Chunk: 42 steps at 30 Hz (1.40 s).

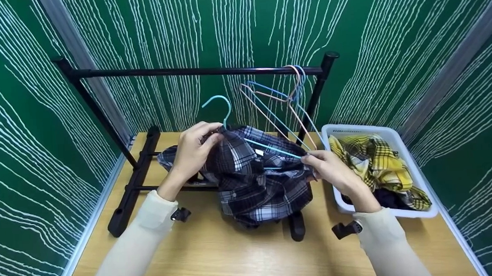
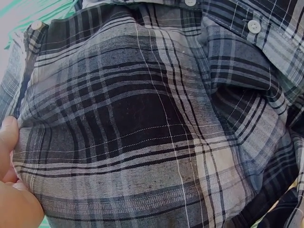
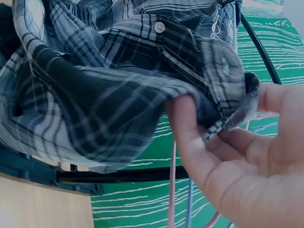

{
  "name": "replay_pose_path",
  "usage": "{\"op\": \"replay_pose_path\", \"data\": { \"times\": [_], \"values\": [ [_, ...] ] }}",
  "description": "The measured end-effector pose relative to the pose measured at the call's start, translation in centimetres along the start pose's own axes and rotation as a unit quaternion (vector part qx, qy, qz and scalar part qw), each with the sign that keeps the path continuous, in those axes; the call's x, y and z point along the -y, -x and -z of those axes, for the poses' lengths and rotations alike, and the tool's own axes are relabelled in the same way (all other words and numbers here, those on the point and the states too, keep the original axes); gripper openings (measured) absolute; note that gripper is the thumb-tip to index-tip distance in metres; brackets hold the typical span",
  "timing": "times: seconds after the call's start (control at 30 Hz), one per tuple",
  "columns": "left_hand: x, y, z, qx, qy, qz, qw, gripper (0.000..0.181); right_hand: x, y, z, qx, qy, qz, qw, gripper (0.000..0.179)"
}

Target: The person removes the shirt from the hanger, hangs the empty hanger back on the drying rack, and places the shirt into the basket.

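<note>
A dark plaid shirt [image 1: 248, 188] with white buttons hangs between both hands, over the table and in front of the rack. A light-blue hanger [image 1: 217, 98] is partly inside it, its hook standing out above the collar. My left hand [image 1: 194, 149] pinches the shirt's collar side just beside the hook. On the other side, my right hand [image 1: 329, 167] grips the shirt's edge close to the hanger's lower end. In the right wrist view, the right hand's fingers [image 3: 187, 128] are curled around the cloth edge. Plaid fabric fills most of the left wrist view.
Behind the shirt stands a black clothes rack [image 1: 175, 71]. A pink hanger [image 1: 265, 111] and a blue hanger [image 1: 305, 109] hang at its right end. At the right, a white basket [image 1: 413, 154] holds a yellow plaid garment [image 1: 382, 164] and dark cloth. Green walls enclose the wooden table [image 1: 244, 264].
</note>
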State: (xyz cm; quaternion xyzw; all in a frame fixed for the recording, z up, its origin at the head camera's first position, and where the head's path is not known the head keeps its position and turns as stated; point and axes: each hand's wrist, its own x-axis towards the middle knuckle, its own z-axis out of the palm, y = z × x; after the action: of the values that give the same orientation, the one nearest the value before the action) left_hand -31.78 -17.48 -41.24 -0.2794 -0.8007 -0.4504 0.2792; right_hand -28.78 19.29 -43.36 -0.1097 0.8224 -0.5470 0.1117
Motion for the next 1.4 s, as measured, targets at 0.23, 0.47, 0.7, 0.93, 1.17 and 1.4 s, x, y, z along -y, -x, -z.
{"op": "replay_pose_path", "data": {
  "times": [0.23, 0.47, 0.7, 0.93, 1.17, 1.4],
  "values": [
    [0.1, 0.0, 0.2, -0.003, 0.001, 0.0, 1.0, 0.022, -0.6, 0.1, -0.4, -0.007, -0.141, -0.012, 0.99, 0.023],
    [0.4, 0.0, 0.6, -0.006, -0.01, 0.002, 0.9999, 0.025, -1.3, 0.5, -0.8, -0.017, -0.299, -0.002, 0.9541, 0.024],
    [0.4, 0.0, 0.6, -0.007, -0.006, 0.003, 1.0, 0.024, -2.2, 0.5, -1.5, -0.048, -0.376, 0.003, 0.9254, 0.028],
    [0.5, 0.1, 0.7, -0.01, 0.002, 0.012, 0.9999, 0.024, -3.0, 0.6, -1.8, -0.037, -0.4, 0.022, 0.9153, 0.03],
    [0.6, 0.1, 0.7, -0.01, 0.013, 0.021, 0.9996, 0.023, -3.6, 0.8, -2.2, -0.023, -0.44, 0.038, 0.8971, 0.039],
    [0.5, 0.3, 0.4, -0.02, 0.029, 0.034, 0.9988, 0.024, -4.2, 0.4, -3.2, -0.006, -0.451, 0.058, 0.8908, 0.042]
  ]
}}
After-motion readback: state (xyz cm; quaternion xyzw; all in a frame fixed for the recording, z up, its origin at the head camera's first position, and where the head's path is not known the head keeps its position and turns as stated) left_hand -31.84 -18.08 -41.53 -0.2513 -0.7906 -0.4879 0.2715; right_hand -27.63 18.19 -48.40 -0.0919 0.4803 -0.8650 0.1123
